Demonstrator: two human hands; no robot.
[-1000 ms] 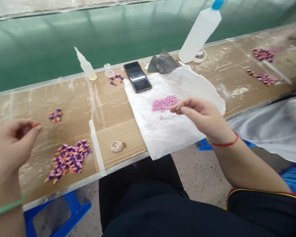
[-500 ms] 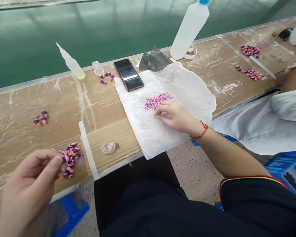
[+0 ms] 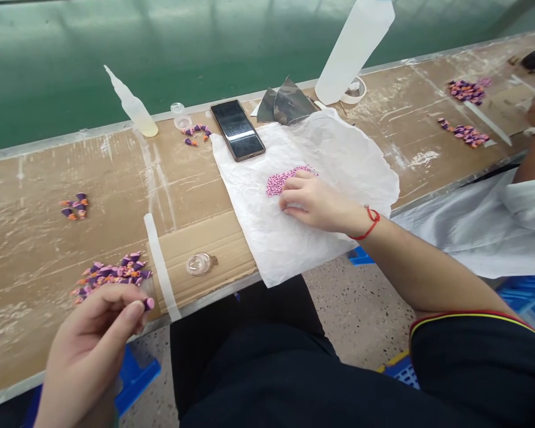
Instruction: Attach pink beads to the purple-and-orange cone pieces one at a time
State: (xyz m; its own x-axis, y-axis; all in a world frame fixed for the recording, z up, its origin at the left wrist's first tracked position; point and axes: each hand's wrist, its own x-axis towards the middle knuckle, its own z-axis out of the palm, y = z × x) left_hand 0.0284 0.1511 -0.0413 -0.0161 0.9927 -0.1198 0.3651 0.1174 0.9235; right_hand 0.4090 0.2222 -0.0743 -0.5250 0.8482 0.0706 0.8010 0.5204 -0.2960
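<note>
My left hand (image 3: 93, 339) is raised near the table's front edge, thumb and fingers pinched on a small purple piece (image 3: 148, 304). Just beyond it lies a pile of purple and orange pieces (image 3: 109, 274). My right hand (image 3: 314, 201) rests on a crumpled white sheet (image 3: 312, 196), fingertips pressed together beside a heap of tiny pink beads (image 3: 283, 180). What the fingertips hold is too small to make out. A red string circles that wrist.
A phone (image 3: 238, 129), a small dropper bottle (image 3: 134, 108), a large white bottle (image 3: 352, 47), two small clear caps (image 3: 198, 263) and smaller piece piles (image 3: 75, 205) sit on the cardboard-covered table (image 3: 31, 238). Another person in white (image 3: 508, 214) sits at right.
My left hand dropped from over the table's left side to the front edge, now pinching a purple piece. My right hand lowered onto the sheet beside the pink beads.
</note>
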